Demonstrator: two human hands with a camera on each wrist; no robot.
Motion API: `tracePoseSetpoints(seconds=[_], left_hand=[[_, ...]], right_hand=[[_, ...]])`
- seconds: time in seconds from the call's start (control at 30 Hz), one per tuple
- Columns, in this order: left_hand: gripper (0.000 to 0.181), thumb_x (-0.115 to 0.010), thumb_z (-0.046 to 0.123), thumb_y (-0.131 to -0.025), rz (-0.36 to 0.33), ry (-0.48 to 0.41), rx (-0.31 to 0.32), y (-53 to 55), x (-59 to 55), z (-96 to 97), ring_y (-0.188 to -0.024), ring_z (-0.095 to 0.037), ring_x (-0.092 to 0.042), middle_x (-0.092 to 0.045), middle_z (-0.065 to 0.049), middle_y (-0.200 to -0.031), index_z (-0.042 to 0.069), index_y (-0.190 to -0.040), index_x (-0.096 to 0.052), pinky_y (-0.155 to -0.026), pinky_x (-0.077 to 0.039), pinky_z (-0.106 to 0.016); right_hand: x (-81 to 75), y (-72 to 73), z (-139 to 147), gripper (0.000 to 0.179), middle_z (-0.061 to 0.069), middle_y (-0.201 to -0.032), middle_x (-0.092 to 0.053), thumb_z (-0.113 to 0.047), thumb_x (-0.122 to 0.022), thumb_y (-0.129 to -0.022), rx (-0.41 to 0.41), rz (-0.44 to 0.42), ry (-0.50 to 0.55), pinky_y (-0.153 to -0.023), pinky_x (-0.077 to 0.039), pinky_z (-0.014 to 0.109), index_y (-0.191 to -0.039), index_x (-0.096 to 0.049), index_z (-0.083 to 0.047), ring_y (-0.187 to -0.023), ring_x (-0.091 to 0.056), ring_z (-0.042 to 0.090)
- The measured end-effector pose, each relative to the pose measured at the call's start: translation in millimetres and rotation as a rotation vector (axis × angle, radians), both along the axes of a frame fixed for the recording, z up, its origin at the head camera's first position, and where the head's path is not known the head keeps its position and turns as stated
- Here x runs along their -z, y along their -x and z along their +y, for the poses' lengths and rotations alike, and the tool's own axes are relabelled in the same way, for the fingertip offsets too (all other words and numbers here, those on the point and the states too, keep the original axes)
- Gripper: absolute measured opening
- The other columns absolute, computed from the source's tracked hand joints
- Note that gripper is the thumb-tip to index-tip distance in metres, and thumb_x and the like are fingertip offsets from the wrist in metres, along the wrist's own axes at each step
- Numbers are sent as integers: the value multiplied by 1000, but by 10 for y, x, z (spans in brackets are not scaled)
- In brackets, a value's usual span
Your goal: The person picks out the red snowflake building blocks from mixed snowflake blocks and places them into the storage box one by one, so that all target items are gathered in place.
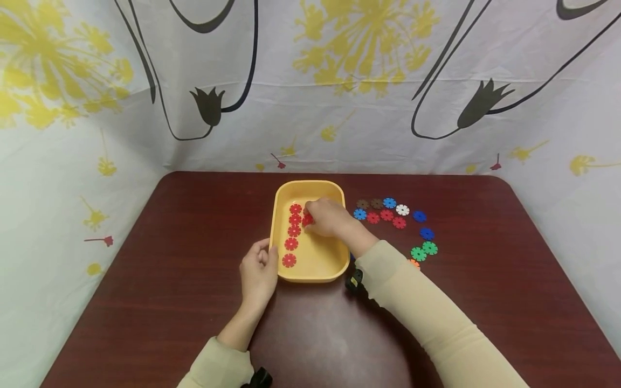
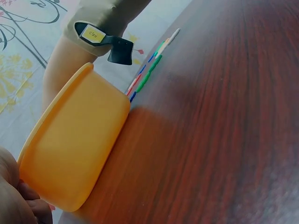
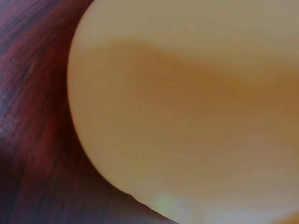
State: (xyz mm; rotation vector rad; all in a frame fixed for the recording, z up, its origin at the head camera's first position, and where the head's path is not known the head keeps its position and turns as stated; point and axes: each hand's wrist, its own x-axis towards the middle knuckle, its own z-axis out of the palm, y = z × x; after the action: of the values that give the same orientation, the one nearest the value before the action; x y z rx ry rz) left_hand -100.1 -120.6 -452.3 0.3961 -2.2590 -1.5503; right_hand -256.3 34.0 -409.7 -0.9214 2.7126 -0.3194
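Observation:
A yellow plastic tray (image 1: 310, 275) stands on the table, with a column of red flower-shaped discs (image 1: 291, 244) along its left side. My left hand (image 1: 259, 272) holds the tray's left side near the front corner; in the left wrist view its curled fingers (image 2: 32, 205) are at the rim. Reaching over the tray's right wall, my right hand (image 1: 330, 217) has thumb and fingers around a red disc (image 1: 308, 220) beside the top of the column. Those fingertips partly cover the red there. Only the blurred tray wall (image 3: 187, 116) and some table fill the right wrist view.
Right of the tray, loose discs lie in a curve: brown (image 1: 377, 203), light blue (image 1: 390, 202), white (image 1: 402, 210), red (image 1: 386, 215), dark blue (image 1: 427, 233) and green (image 1: 418, 254). An orange disc (image 1: 414, 263) is partly behind the right sleeve (image 1: 412, 291). A patterned cloth (image 1: 271, 124) hangs behind the table.

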Motion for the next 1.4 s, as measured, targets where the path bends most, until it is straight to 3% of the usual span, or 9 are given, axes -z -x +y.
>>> tracePoseSetpoints(seconds=[0.13,0.23,0.43,0.57,0.83,1.1,1.4], left_hand=[[25,-64,8,-97,1,1,-1,0,8,-1,-46,-5,-35,-41,3,-55,-4,-118,-68,-44,-27,-21],[25,-64,9,-97,-1,-3,-2,0,19,-1,-46,-6,-35,-41,3,-55,-3,-118,-69,-44,-27,-21],[25,-65,9,-97,1,-6,-4,5,6,0,-47,-6,-35,-40,3,-56,-3,-118,-69,-44,-27,-21],[25,-64,8,-97,4,-13,1,14,-3,5,-47,-6,-35,-40,3,-55,-3,-118,-69,-44,-27,-21],[26,-64,8,-97,8,-27,3,7,3,7,-48,-8,-34,-38,3,-56,-3,-120,-68,-45,-27,-21],[26,-63,9,-98,11,-27,2,-15,-11,-3,-48,-9,-35,-39,1,-56,-4,-120,-68,-46,-28,-22],[25,-64,8,-97,10,-25,11,-8,3,-1,-48,-9,-35,-39,2,-56,-4,-119,-68,-46,-27,-22]], right_hand=[[28,2,-16,32,3,-85,-59,-31,-75,-93,14,14,-47,-70,-45,33,-112,-65,-8,-78,-55,20],[31,8,-7,31,3,-85,-60,-28,-76,-93,10,25,-10,-71,-46,33,-113,-65,-7,-79,-56,19],[-40,26,96,33,3,-82,-64,-20,-72,-95,-14,26,261,-65,-49,31,-122,-66,-2,-67,-57,16],[-104,46,229,31,4,-84,-63,-18,-71,-96,-9,70,427,-61,-46,32,-121,-67,0,-61,-53,16],[-151,98,624,17,7,-86,-66,-11,-69,-97,71,219,627,-67,-50,36,-110,-69,-1,-74,-59,20],[-59,148,1070,20,10,-90,-66,-14,-67,-98,160,199,598,-72,-52,40,-111,-68,1,-80,-62,24],[164,142,1410,17,8,-88,-68,-15,-71,-96,236,24,336,-72,-52,42,-106,-68,-2,-77,-62,22]])
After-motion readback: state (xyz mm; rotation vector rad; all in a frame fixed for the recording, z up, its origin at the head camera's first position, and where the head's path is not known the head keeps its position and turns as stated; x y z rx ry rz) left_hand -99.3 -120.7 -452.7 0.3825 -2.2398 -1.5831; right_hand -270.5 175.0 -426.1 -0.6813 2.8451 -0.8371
